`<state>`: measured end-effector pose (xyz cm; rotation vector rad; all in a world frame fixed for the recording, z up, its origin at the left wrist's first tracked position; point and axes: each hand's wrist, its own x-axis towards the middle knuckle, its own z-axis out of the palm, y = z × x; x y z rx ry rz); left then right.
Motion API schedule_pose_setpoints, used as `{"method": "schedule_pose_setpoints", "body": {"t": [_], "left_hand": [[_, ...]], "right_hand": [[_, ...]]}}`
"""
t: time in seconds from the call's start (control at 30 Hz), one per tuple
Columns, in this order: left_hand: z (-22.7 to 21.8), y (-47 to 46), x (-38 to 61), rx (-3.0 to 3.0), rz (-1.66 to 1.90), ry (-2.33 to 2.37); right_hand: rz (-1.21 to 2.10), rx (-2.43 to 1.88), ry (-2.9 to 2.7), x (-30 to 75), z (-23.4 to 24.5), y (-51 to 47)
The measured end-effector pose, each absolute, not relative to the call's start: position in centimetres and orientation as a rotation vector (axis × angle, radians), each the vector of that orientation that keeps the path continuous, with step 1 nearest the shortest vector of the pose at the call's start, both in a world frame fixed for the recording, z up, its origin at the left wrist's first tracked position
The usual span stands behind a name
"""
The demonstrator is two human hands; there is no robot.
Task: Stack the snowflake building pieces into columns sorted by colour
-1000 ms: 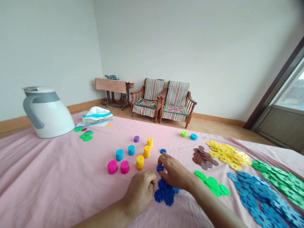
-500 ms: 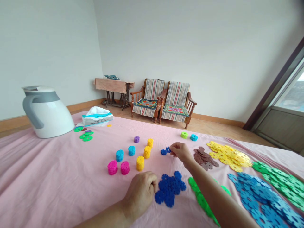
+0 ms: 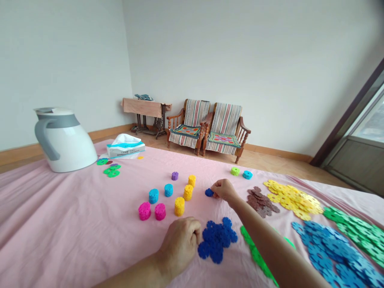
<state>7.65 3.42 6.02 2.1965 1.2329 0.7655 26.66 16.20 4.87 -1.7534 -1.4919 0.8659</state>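
Note:
My right hand (image 3: pixel 225 191) pinches at the edge of a low stack of dark blue plastic snowflake discs (image 3: pixel 209 192); the fingertips partly cover it. Loosely curled, my left hand (image 3: pixel 181 240) rests on the cloth beside a spread-out pile of dark blue snowflake discs (image 3: pixel 217 239). Whatever its fingers may hold is hidden. Left of the low stack stand yellow stacks (image 3: pixel 179 207), light blue stacks (image 3: pixel 153 196), magenta stacks (image 3: pixel 144 211) and a small purple stack (image 3: pixel 175 176).
Brown discs (image 3: pixel 261 203), yellow discs (image 3: pixel 292 199), blue discs (image 3: pixel 333 248) and green discs (image 3: pixel 357 230) lie heaped on the right. A lime stack (image 3: pixel 235 171) stands farther back. At left are a white jug (image 3: pixel 70 144) and tissue box (image 3: pixel 126 149) on the pink cloth (image 3: pixel 90 224).
My right hand has brought the dark blue snowflake disc left and down onto the low blue stack. My left hand stays beside the pile. The view has shifted slightly.

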Motion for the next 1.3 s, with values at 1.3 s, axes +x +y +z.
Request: {"method": "schedule_pose_setpoints", "body": {"t": [1.3], "left_hand": [[5.8,3.5,7.5,2.211,0.755,1.272]], "right_hand": [[0.531,-1.32,-2.125,21.0,5.9,13.4]]}}
